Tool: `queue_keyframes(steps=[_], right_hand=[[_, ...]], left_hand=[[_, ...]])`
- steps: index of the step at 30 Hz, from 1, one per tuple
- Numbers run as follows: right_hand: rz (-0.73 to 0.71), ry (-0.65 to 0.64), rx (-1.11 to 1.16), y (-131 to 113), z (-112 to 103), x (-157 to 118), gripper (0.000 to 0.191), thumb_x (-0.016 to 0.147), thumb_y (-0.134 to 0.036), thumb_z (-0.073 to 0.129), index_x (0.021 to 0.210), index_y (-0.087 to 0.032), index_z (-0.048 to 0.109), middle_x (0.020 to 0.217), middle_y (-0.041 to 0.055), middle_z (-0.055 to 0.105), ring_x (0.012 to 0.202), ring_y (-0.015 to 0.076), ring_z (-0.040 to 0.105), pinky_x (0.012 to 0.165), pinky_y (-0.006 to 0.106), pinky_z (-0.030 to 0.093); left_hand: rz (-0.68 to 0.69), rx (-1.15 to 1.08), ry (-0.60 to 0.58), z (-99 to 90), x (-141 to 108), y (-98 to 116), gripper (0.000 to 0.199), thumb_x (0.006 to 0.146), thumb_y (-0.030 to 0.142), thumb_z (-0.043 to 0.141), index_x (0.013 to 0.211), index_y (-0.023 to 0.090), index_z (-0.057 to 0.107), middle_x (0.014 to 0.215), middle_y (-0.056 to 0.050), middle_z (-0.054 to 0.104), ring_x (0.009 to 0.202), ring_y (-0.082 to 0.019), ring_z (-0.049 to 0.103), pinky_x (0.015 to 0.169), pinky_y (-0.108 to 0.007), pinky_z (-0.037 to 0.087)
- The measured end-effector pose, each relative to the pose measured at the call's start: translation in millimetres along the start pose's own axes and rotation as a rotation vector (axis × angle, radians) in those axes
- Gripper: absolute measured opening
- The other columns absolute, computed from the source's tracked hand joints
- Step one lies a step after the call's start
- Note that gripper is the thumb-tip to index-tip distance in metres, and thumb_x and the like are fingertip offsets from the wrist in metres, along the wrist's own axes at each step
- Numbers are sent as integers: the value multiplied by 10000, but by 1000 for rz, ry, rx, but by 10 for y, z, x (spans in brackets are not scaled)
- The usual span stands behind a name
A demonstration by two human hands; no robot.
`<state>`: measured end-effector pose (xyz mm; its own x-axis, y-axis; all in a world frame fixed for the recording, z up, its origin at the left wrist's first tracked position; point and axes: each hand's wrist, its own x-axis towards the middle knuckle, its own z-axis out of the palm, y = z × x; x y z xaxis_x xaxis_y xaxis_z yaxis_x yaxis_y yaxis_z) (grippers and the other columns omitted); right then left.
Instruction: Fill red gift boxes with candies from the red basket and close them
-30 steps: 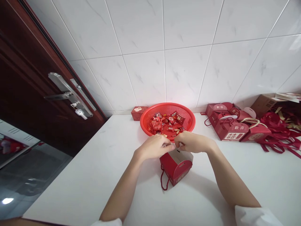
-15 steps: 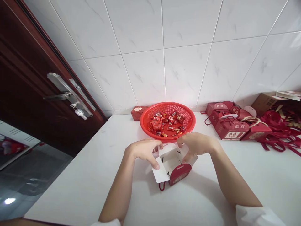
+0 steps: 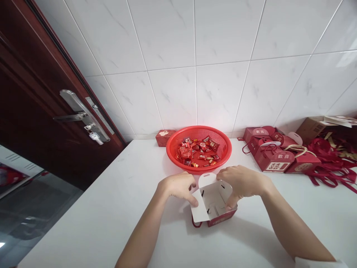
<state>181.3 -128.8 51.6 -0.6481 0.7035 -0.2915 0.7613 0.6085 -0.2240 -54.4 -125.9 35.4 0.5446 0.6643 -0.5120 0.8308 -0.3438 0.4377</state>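
Observation:
A small red gift box with a white inside stands on the table, its top flaps spread apart and nothing lying in it. My left hand grips its left side, the thumb on the white flap and the fingers behind. With the thumb inside the right wall and the fingers around the back corner, my right hand holds the other side. A red cord handle hangs at the box's lower left. Just behind the box is a red plastic basket of wrapped sweets and a few peanuts.
Several closed red gift boxes are grouped at the right. Beyond them lie red ribbons and an open cardboard carton. A small red box sits left of the basket, by the tiled wall. A dark door is at left.
The gift box and both hands have shifted slightly right. Its front flap, upright before, is now folded outward, and the rear flap shows more. My view has tilted a little.

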Motion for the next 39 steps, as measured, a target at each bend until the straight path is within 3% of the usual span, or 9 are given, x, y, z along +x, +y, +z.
queue_keyframes(steps=[5, 8, 13, 17, 21, 28, 31, 34, 39], right_hand=[[25, -32, 20, -54, 47, -132, 573, 690, -623, 748, 1056, -185, 712, 1019, 128, 694, 963, 340, 654, 800, 411, 476], [46, -17, 15, -112, 103, -169, 601, 729, -621, 723, 1126, -171, 700, 1091, 159, 683, 1003, 351, 651, 830, 429, 483], [18, 42, 72, -103, 209, -248, 797, 744, -693, 688, 1330, -157, 622, 1413, 235, 555, 1253, 425, 555, 960, 508, 466], [43, 60, 124, -107, 264, -387, 952, 729, -737, 676, 1472, -165, 509, 1631, 230, 293, 1417, 456, 400, 1067, 550, 403], [114, 56, 132, -134, 326, -545, 1110, 698, -784, 664, 1551, -128, 395, 1672, 233, 140, 1498, 468, 254, 1138, 578, 338], [184, 136, 122, -25, 672, -637, 1239, 694, -842, 623, 1627, -169, 164, 1680, 205, 71, 1553, 418, 13, 1225, 620, 146], [189, 117, 148, 16, 826, -541, 1257, 704, -847, 608, 1633, -176, 90, 1670, 225, 117, 1548, 419, 98, 1219, 622, 162], [171, 188, 169, 49, 924, -369, 1208, 738, -840, 584, 1635, -190, 103, 1647, 256, 210, 1486, 439, 313, 1159, 591, 313], [104, 347, 119, 55, 953, -71, 1100, 772, -749, 655, 1615, -202, 208, 1351, 240, 608, 1031, 371, 702, 830, 434, 535]], left_hand=[[24, -20, 181, 5, -137, 148, 336, 678, 382, 751, 916, 221, 577, 980, -21, 622, 897, -218, 587, 634, -272, 400], [35, -3, 159, 42, -171, 243, 268, 750, 348, 688, 985, 237, 623, 1021, -31, 613, 969, -231, 590, 665, -277, 393], [-10, 27, 115, 137, -98, 324, 578, 768, 493, 665, 1314, 327, 570, 1134, -67, 563, 963, -269, 611, 624, -289, 395], [-25, 71, 112, 175, -42, 349, 618, 741, 564, 667, 1282, 283, 566, 1153, -89, 588, 1000, -307, 613, 660, -307, 429], [4, 70, 101, 183, -16, 341, 522, 743, 542, 661, 1177, 255, 608, 1143, -85, 640, 1042, -312, 620, 714, -319, 459], [1, 67, 83, 158, -27, 356, 423, 712, 469, 665, 1075, 252, 642, 876, -43, 669, 864, -283, 660, 539, -285, 387], [23, 46, 93, 132, -57, 343, 497, 717, 417, 652, 1199, 301, 626, 870, -25, 684, 884, -277, 664, 550, -275, 392], [13, 12, 115, 92, -97, 284, 546, 711, 335, 639, 1256, 334, 612, 908, -10, 707, 874, -255, 668, 572, -262, 405], [-123, -9, 163, 0, -188, 146, 447, 734, 331, 613, 1171, 258, 669, 965, -37, 706, 841, -248, 658, 573, -263, 413]])
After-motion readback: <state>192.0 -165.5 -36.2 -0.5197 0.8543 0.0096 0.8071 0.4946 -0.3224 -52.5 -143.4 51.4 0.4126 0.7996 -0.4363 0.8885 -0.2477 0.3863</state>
